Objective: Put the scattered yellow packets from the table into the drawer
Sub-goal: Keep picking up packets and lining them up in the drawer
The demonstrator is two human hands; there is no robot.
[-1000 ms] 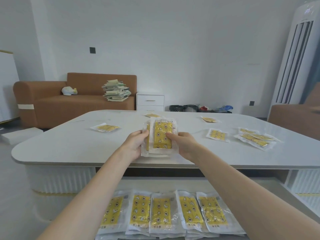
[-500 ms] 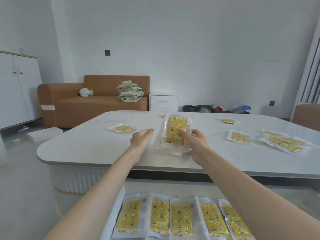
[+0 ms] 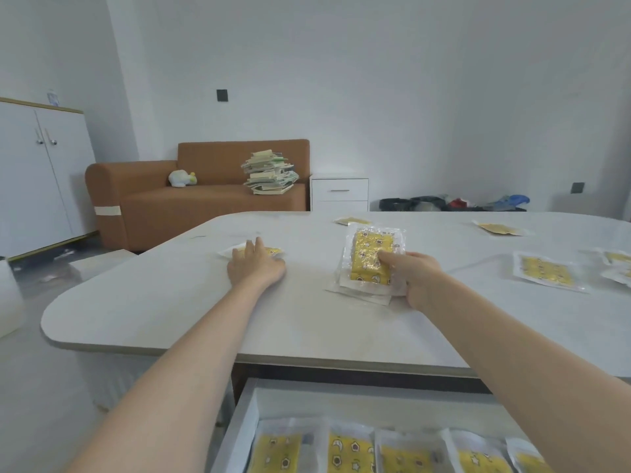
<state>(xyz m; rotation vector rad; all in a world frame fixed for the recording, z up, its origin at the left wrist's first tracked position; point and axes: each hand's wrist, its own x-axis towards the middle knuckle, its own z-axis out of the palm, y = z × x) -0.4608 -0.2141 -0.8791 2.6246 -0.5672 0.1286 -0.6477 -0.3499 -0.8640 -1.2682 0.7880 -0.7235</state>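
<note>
My right hand grips a small stack of yellow packets, its lower edge resting on the white table. My left hand lies with straight fingers on a single yellow packet further left on the table. Other packets lie scattered: one at the far middle, one at the far right, one at the right and more at the right edge. Below the table's front edge the open drawer holds a row of several yellow packets.
A brown sofa with a pile of books stands behind the table. A white cabinet is at the left, a small white drawer unit beside the sofa, and bags lie by the wall.
My left hand has let go of the stack and moved left onto the single packet. My right hand alone now holds the stack, lower against the table. The view has turned left.
</note>
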